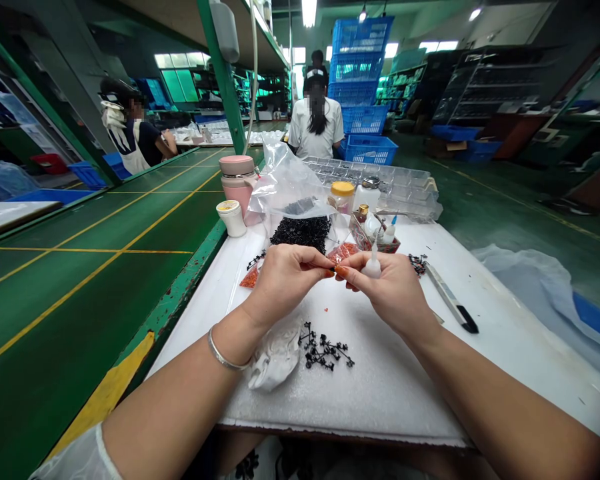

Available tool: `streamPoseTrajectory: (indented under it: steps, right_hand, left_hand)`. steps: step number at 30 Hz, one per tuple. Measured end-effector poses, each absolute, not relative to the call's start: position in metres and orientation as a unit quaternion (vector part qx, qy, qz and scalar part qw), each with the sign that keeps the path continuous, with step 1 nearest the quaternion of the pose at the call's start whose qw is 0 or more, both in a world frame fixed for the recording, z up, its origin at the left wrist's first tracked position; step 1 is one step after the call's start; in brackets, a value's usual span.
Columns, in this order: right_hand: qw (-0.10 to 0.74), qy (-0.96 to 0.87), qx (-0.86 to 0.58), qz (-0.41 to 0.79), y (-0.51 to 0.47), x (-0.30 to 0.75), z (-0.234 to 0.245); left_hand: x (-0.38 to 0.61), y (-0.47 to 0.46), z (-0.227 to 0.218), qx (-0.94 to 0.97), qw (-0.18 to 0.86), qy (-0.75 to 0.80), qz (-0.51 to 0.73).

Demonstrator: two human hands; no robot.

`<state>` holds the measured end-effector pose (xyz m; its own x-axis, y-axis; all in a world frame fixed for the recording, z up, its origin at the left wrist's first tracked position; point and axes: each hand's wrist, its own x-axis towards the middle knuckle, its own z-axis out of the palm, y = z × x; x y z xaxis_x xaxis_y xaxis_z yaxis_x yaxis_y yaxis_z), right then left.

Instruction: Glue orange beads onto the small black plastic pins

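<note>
Over the white work board [380, 373], my left hand [285, 277] is closed in a pinch on a small black piece [333, 269], mostly hidden by the fingertips. My right hand [395, 287] meets it there, thumb and fingertips pressed together at the same piece. A small white squeeze bottle [373, 267] with a thin nozzle is tucked in the right hand, nozzle up. Below the hands lies a cluster of black stemmed pieces [325, 350] beside a crumpled white cloth [275, 357]. Behind them is a heap of black pieces [303, 231] in a clear bag [287, 173].
Bags of orange bits [250, 277] lie near the left wrist. A utility knife [450, 297] rests at right. Farther back stand a pink tumbler [237, 183], a yellow-lidded jar [342, 197] and clear compartment trays [375, 175]. A green conveyor [105, 267] runs along the left; co-workers sit beyond.
</note>
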<state>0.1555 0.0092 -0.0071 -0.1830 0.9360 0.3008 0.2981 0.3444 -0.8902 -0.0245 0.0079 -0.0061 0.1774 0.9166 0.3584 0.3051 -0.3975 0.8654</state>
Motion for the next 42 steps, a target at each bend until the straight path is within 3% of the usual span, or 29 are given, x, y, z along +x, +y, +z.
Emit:
streamPoseTrajectory:
  steps: [13, 30, 42]
  right_hand:
    - [0.512, -0.730, -0.383, 0.240, 0.004, 0.158, -0.004]
    - [0.494, -0.776, -0.354, 0.168, 0.003, 0.155, -0.007]
    - [0.497, -0.749, -0.372, 0.233, 0.003, 0.156, -0.004]
  left_hand:
    - [-0.026, 0.010, 0.000, 0.583, 0.522, 0.385, 0.490]
    - [-0.025, 0.009, 0.002, 0.580, 0.540, 0.387, 0.471]
    - [-0.028, 0.008, 0.004, 0.565, 0.555, 0.381, 0.477]
